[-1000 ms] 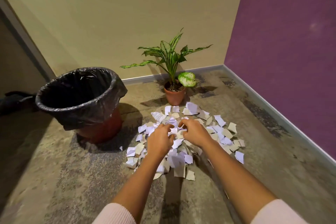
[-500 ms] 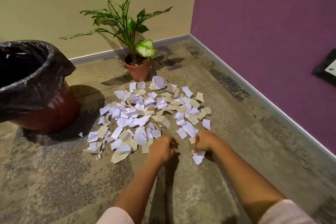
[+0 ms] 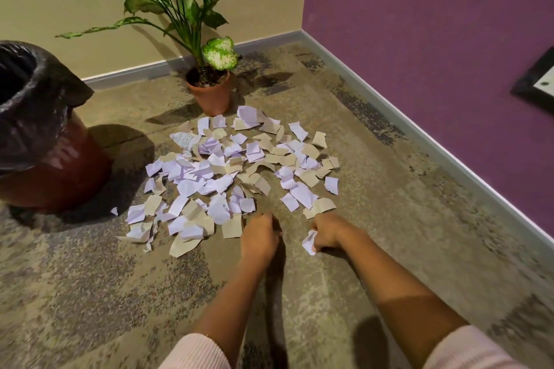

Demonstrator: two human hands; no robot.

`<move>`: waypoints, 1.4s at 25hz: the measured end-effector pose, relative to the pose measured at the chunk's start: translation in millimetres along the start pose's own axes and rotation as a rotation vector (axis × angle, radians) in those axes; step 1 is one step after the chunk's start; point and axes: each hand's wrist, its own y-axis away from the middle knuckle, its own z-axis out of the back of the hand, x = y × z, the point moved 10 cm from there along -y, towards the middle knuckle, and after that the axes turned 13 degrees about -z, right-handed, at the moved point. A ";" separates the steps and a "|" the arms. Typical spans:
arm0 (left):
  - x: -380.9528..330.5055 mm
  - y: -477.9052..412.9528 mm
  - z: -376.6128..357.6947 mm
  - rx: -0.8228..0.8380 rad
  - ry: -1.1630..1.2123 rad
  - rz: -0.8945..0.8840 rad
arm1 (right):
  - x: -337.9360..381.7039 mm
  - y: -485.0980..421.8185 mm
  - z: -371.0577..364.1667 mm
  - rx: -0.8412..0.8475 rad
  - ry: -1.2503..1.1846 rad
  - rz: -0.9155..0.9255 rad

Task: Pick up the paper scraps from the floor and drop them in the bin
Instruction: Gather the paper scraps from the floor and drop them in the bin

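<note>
Paper scraps point(image 3: 236, 171) lie spread on the carpet point(image 3: 90, 293) right of the bin point(image 3: 57, 159). Right hand point(image 3: 329, 232) pinches one white scrap point(image 3: 308, 242) at the pile's near edge; left hand point(image 3: 260, 238) is curled, can't tell if it holds anything.

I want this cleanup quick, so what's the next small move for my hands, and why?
Probably pinch the tan scrap beside the left hand next. The right hand grips a white scrap, most of the pile lies on the floor, and the bin stands off to the left, so a fuller load seems worthwhile first.
</note>
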 end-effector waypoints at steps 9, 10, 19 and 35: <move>2.6 -8.2 0.4 -0.010 -0.108 -0.077 | 25.8 -3.0 19.8 -0.097 -0.554 0.078; 0.3 -9.5 -0.6 0.010 -0.152 -0.099 | 21.2 -5.2 19.7 -0.096 -0.625 0.050; -9.5 -7.8 -1.2 0.019 -0.123 -0.227 | 13.2 -14.9 8.3 -0.063 -0.682 -0.013; -43.5 -10.3 -18.6 0.215 -0.511 -0.486 | -24.8 -8.0 11.5 -0.109 -0.710 0.002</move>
